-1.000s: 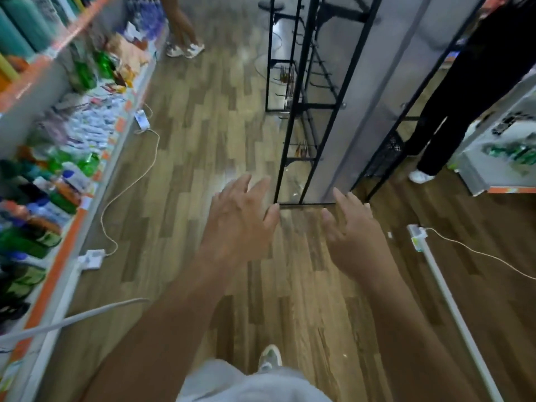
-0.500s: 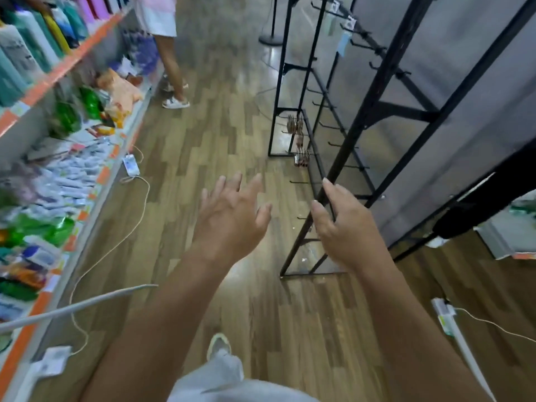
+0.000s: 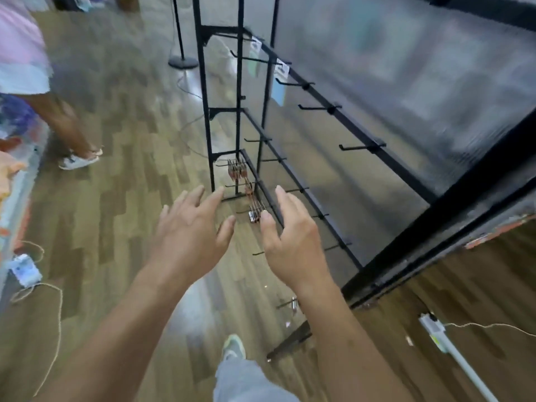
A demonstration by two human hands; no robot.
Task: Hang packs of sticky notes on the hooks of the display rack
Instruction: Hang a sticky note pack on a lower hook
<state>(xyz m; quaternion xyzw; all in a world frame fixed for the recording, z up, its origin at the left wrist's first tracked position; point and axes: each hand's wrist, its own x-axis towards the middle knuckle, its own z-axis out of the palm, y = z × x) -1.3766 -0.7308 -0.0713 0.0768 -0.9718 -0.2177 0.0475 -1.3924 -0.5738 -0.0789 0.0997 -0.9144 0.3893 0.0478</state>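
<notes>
Left hand (image 3: 188,230), right hand (image 3: 293,242) spread, empty; two packs (image 3: 254,61) (image 3: 279,89) hung.

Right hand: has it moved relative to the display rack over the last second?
Yes. The right hand has moved forward, from short of the display rack's base to alongside its lower hooks, holding nothing.

A shop aisle: a tall black rack (image 3: 239,82) of hooks (image 3: 359,147) fills the right of the frame. A few packs (image 3: 279,92) hang at upper centre, small goods (image 3: 236,169) lower down. Another person (image 3: 23,53) stands upper left on the wood-look floor (image 3: 116,169).
</notes>
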